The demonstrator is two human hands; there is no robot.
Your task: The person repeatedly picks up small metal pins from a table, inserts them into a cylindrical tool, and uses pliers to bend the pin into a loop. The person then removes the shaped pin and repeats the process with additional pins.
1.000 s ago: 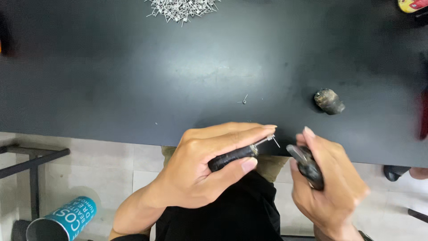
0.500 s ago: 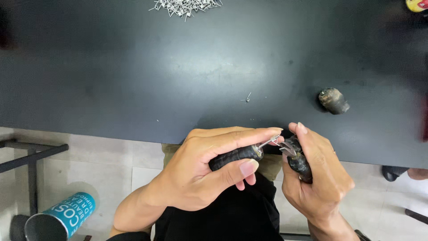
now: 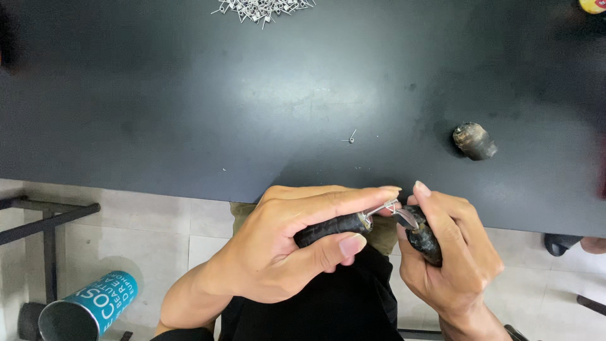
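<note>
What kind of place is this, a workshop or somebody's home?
Probably a small workshop bench. A dark table holds a pile of small wire parts, and the left hand and right hand each grip a black-handled tool over a tiled floor.

The dark table [image 3: 189,107] is largely bare across the left and centre of the frame, giving open passage there. Obstructions: a heap of small metal pieces [image 3: 262,9] at the top centre edge; one stray wire piece [image 3: 351,137] mid-frame; a dark rounded lump [image 3: 474,141] at right. Below the table edge at lower left, a teal can [image 3: 88,312] lies beside a black metal frame [image 3: 44,221].
</note>
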